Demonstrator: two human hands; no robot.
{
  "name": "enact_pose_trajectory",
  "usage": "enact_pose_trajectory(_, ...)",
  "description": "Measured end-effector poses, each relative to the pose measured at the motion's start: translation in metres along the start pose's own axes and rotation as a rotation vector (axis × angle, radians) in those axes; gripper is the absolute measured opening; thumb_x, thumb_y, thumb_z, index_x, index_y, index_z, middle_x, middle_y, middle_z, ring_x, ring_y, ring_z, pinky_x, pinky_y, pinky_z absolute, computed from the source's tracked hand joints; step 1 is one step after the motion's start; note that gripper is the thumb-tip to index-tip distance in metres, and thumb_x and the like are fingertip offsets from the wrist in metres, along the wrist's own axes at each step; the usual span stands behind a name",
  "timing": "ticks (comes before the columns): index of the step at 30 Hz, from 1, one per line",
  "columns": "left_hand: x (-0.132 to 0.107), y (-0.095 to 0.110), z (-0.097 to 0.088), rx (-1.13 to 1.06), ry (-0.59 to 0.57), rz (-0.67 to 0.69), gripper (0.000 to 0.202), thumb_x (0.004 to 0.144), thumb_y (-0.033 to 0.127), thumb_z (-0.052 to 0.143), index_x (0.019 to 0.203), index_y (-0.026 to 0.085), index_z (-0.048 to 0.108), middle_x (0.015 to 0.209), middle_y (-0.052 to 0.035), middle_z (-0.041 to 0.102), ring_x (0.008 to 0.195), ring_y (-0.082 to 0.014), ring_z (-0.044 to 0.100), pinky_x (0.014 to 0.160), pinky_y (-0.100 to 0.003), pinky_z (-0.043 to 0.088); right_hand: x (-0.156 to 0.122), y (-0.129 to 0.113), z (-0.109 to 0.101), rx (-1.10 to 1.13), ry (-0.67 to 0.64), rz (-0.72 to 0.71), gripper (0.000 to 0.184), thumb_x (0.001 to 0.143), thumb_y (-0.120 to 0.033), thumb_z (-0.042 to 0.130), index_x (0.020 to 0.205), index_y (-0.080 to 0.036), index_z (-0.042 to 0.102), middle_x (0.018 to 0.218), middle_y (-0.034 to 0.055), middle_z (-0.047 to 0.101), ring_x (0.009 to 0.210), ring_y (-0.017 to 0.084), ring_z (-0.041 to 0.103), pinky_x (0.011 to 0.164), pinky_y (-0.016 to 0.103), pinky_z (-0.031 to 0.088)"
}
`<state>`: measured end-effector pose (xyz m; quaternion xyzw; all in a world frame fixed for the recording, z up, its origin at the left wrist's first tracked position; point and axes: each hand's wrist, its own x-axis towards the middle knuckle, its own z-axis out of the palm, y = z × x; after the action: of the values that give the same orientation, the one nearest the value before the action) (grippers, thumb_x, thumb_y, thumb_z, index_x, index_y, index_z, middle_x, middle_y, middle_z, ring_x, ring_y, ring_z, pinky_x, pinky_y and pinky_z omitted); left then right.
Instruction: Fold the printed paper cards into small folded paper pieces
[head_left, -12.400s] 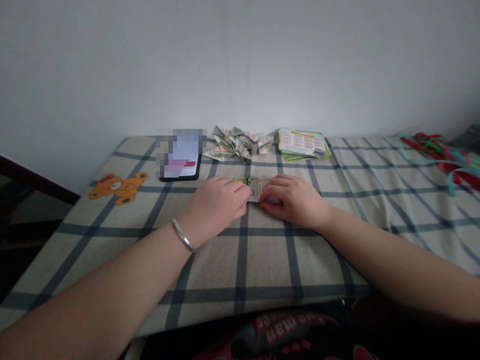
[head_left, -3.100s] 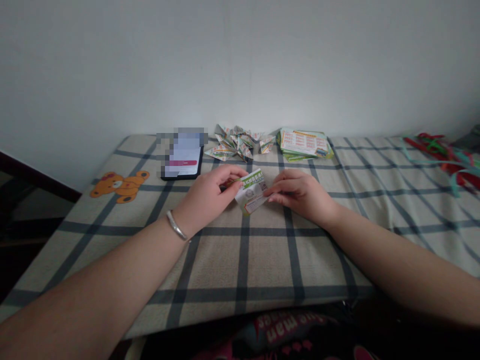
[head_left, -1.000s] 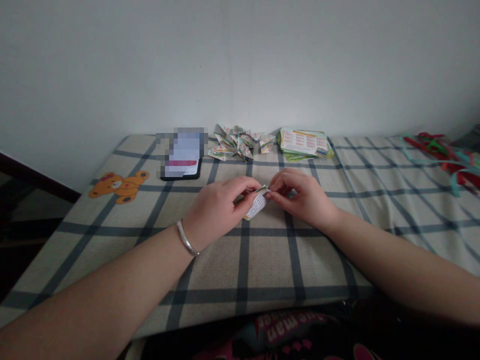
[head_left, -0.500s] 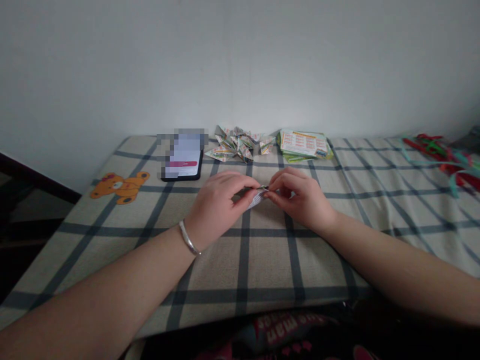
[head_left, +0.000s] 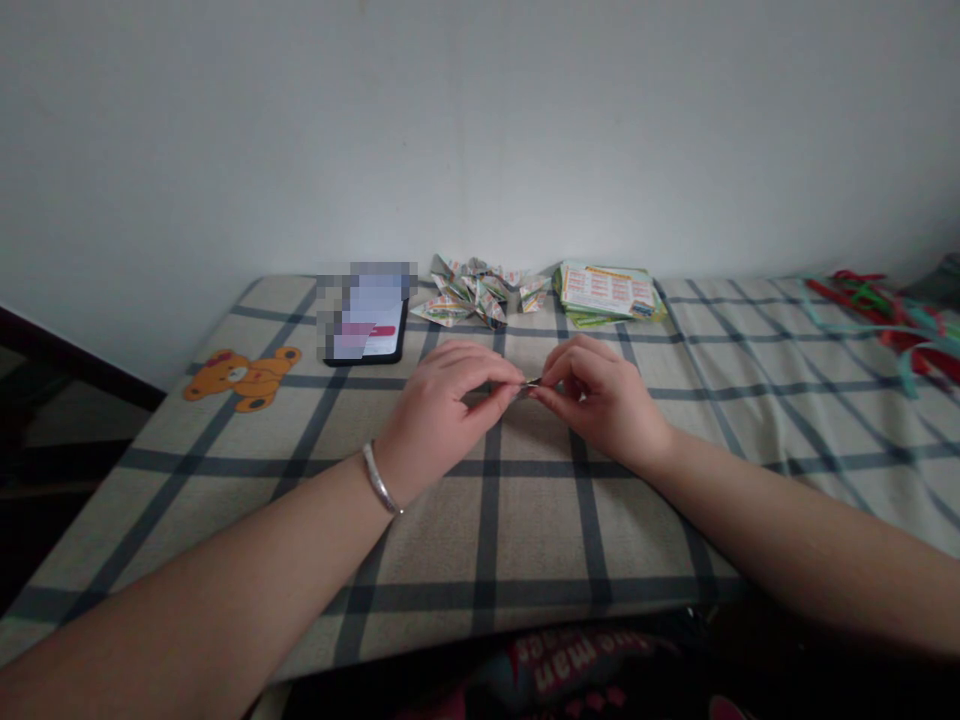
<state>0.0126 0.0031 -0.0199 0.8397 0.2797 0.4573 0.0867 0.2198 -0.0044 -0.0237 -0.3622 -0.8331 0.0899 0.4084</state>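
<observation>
My left hand (head_left: 457,400), with a silver bangle at its wrist, pinches one side of a small folded piece of paper (head_left: 532,382). Thumb and fingers of my right hand (head_left: 596,395) grip the other side. Only a thin edge of the paper shows between the fingertips; the rest is hidden. Just beyond my hands lie several folded paper pieces (head_left: 480,298) with printed patterns. To their right sits a stack of printed paper cards (head_left: 609,293), green at the edges.
A phone (head_left: 375,335) with a lit screen lies left of the folded pieces. An orange bear cutout (head_left: 241,377) is at the left on the checked tablecloth (head_left: 420,560). Red, green and teal ribbons (head_left: 900,320) lie at the far right. A wall (head_left: 480,130) stands behind.
The paper between my fingers has turned so that its white printed face no longer shows, only a thin edge. Both hands stay almost in place.
</observation>
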Motion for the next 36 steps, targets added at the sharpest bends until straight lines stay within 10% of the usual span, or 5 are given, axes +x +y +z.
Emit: enact_pose_trajectory(36,-0.004,0.013,0.0,0.054,0.032,-0.171,0.006,0.085,0.019,0.063,0.087,0.019,0.068,0.087,-0.0025,0.074,0.082,-0.0159,0.068,0.077,-0.029,0.054,-0.001,-0.005,0.002,0.007,-0.069,0.098,0.012,0.088,-0.025,0.06,0.08,-0.019,0.054,0.076,0.0003,0.057,0.066,0.011,0.051,0.058,0.025,0.041)
